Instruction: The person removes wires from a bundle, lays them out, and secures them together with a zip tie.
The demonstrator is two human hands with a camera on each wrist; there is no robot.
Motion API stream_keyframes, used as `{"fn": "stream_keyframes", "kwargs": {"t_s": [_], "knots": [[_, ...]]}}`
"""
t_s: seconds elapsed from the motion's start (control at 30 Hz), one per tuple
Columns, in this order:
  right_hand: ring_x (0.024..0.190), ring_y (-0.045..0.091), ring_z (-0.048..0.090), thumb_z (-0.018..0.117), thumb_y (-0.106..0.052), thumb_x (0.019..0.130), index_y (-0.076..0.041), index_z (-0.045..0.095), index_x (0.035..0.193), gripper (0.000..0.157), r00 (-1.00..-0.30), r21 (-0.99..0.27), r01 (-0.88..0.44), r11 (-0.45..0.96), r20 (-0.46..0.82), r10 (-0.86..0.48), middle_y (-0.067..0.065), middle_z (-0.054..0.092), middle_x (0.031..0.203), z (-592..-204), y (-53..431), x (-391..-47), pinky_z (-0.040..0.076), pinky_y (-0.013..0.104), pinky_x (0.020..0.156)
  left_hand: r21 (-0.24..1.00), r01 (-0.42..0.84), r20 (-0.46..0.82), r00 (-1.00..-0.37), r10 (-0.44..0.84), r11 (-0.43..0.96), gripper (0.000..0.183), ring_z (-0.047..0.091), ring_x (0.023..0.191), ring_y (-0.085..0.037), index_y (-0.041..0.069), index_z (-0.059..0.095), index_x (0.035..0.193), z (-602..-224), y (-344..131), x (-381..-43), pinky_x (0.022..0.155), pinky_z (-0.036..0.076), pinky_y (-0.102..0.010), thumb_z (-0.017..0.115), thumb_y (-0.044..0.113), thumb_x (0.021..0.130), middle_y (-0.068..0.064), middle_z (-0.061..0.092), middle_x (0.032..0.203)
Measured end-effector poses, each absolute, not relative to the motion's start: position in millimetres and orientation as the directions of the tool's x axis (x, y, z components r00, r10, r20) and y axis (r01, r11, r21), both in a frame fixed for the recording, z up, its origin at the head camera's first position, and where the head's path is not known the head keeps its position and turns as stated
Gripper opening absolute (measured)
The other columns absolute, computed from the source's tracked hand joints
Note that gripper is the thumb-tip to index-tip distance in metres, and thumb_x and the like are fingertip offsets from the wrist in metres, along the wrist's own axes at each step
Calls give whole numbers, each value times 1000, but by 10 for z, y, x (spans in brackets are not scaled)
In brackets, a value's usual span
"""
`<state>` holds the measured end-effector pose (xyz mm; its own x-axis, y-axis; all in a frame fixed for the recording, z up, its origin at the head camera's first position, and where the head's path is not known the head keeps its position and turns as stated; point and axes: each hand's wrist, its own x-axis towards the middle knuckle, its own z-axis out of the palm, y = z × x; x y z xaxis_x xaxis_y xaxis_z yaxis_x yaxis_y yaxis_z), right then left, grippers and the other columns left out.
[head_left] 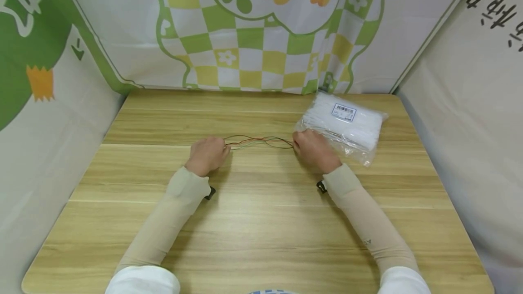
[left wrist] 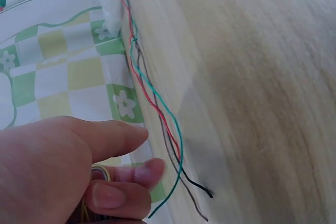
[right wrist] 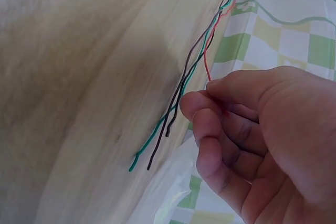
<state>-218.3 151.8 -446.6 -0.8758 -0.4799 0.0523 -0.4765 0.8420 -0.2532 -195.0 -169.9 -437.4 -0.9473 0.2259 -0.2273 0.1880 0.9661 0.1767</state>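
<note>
Thin red, green, black and brownish wires (head_left: 261,139) run crosswise between the two hands, close over the table. My right hand (head_left: 313,148) pinches the red wire (right wrist: 208,66) between thumb and forefinger. Beside those fingertips the loose ends of the green wire (right wrist: 157,125) and the dark wires (right wrist: 154,156) hang free. My left hand (head_left: 208,153) has thumb and forefinger apart, near the wires' other ends. Its lower fingers curl round a small looped bundle of yellowish wires (left wrist: 101,169), mostly hidden in the palm.
A clear plastic bag of white strips (head_left: 347,119) with a label lies at the back right, right by the right hand. The wooden table (head_left: 253,230) has patterned cloth (head_left: 261,53) hanging behind it and pale cloth at both sides.
</note>
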Motion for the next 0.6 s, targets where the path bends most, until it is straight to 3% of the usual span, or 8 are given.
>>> {"fn": "stream_keyframes", "kwargs": {"t_s": [0.6], "knots": [[74, 24, 67, 66, -8, 101, -4, 71, 88, 14, -876, -260, -481, 837, 104, -471, 11, 70, 83, -4446, 1518, -2198, 59, 41, 70, 203, 280, -86, -949, 302, 938, 33, 49, 63, -20, 11, 55, 74, -4367, -1608, -1843, 53, 44, -38, 56, 22, 106, -3, 50, 67]]}}
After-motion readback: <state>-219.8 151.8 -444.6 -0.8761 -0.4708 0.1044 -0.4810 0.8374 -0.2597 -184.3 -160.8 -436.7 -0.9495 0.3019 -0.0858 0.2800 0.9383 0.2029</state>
